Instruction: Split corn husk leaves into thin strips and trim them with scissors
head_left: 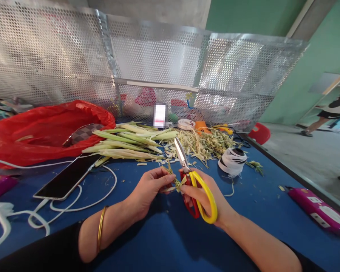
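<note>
My right hand [206, 198] grips yellow-and-red scissors [192, 181], blades closed and pointing up and away. My left hand [150, 189] pinches a small green plant stem piece [172, 180] right beside the scissors' pivot. Both hands meet over the blue table [164, 234]. Behind them lies a pile of long pale green stalks [127, 143]. To the right of those is a heap of cut trimmings [206, 143].
A red plastic bag [42, 128] lies at left, with a phone [68, 177] and white cable [82, 200] in front of it. A white tape roll [232, 160] sits right of the trimmings. A magenta packet [319, 209] lies near the right edge. Perforated metal panels [158, 64] stand behind.
</note>
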`<state>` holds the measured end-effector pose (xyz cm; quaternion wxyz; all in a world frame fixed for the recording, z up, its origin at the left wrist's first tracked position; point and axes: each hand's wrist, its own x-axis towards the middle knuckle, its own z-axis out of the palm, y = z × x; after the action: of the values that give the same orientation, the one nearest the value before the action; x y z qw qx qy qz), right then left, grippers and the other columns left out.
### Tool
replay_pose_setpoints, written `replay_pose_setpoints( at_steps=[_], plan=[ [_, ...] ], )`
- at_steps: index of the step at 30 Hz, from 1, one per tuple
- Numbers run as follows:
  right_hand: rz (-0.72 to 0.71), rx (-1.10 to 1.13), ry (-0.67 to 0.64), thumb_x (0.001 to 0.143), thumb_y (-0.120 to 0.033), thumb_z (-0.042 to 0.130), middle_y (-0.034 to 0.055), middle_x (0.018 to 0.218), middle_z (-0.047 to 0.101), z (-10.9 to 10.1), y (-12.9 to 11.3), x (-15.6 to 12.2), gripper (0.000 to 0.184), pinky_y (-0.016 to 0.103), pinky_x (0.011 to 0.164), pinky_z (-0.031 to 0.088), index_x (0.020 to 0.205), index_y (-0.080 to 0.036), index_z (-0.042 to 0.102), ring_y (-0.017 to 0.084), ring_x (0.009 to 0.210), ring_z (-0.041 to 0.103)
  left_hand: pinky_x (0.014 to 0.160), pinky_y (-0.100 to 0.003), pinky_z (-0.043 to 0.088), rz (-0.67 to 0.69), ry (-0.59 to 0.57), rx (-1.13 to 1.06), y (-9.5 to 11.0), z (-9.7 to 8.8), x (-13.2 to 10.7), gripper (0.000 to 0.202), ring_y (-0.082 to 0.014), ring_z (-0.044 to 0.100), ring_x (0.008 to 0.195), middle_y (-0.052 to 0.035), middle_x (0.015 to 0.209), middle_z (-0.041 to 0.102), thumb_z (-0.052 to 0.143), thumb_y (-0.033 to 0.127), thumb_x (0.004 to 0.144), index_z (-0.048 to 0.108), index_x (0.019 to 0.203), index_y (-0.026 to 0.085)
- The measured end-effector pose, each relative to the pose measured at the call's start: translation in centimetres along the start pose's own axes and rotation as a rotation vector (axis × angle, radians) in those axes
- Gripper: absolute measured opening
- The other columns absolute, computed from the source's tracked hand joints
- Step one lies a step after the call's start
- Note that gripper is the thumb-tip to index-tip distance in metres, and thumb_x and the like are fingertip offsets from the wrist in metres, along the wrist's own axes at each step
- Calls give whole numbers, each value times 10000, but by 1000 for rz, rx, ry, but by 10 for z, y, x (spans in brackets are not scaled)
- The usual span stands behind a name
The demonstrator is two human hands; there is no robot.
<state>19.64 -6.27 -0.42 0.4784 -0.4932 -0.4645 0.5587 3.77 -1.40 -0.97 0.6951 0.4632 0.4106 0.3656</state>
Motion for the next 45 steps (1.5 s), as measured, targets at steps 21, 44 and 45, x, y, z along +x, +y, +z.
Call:
replay_pose_setpoints(
  at_steps=[21, 44, 45],
  plan=[
    [204, -460, -432, 626, -756, 611, -5, 703, 521, -38, -18, -13, 742, 163, 387, 331, 1050, -149, 568, 42, 433, 428, 587, -220, 459, 136, 283, 29, 35, -41, 16, 265, -117, 597, 645, -9, 630, 628, 810, 315, 529, 645, 627, 132],
    [271, -485, -334, 749, -502, 665, -32, 642, 519, -26, -12, -9, 557, 159, 374, 363, 1173, -144, 604, 55, 421, 468, 558, -234, 460, 168, 340, 59, 20, -30, 16, 267, -131, 595, 621, -9, 621, 623, 798, 348, 547, 632, 623, 153],
    [275, -491, -327, 745, -493, 672, -38, 631, 513, -25, -13, -9, 552, 160, 372, 360, 1168, -144, 606, 54, 414, 461, 566, -234, 459, 166, 344, 44, 19, -30, 17, 267, -133, 603, 625, -6, 612, 623, 802, 342, 544, 627, 621, 155]
  ],
)
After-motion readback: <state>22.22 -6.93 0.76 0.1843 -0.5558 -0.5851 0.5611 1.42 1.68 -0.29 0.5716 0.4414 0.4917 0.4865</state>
